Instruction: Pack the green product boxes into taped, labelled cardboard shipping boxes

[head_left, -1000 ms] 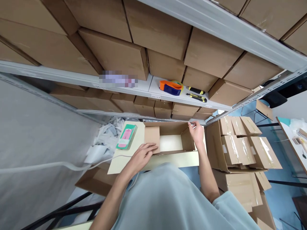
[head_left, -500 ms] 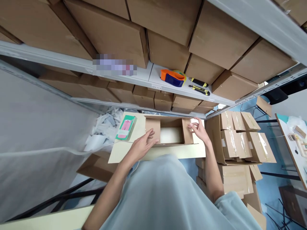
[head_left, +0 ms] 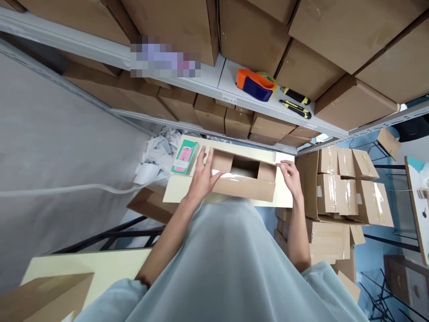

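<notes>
An open cardboard box (head_left: pixel 244 188) rests on the pale yellow tabletop, its side flaps folded inward and a dark gap between them. Clear tape shines along its near upper edge. My left hand (head_left: pixel 201 180) lies against the box's left end, fingers stretched and thumb apart, reaching over the near edge. At the far right corner, the thumb and forefinger of my right hand (head_left: pixel 291 176) pinch the cardboard edge. Left of the box lies a green carton with a pink picture (head_left: pixel 184 156).
A grey shelf (head_left: pixel 208 74) full of cardboard boxes spans above the table, holding an orange-and-blue tape dispenser (head_left: pixel 256 85) and two utility knives (head_left: pixel 295 108). Stacked taped boxes (head_left: pixel 338 192) stand right. White paper scraps (head_left: pixel 157 154) and a white cable (head_left: pixel 110 190) are left.
The box has turned so its taped near side shows and its opening looks narrower. My left hand has moved onto its left end; my right hand has shifted to the far right corner.
</notes>
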